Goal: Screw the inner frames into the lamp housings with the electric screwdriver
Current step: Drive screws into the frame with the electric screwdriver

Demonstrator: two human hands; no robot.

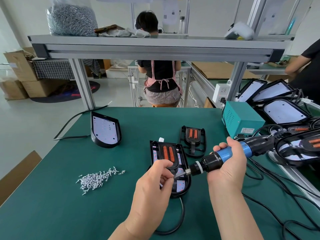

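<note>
I sit at a dark green surface under an aluminium-framed shelf. Beyond it, a pale glossy floor reflects soft light. Cardboard boxes are stacked at the left, white walls rise behind, and a person sits with their back to me at another bench.

Near the bench's front edge, the right hand grips the electric screwdriver, its bit pointing left over a lamp housing with an inner frame seated in it. The left hand pinches a screw at the bit's tip. A screw pile lies toward the left edge.
</note>
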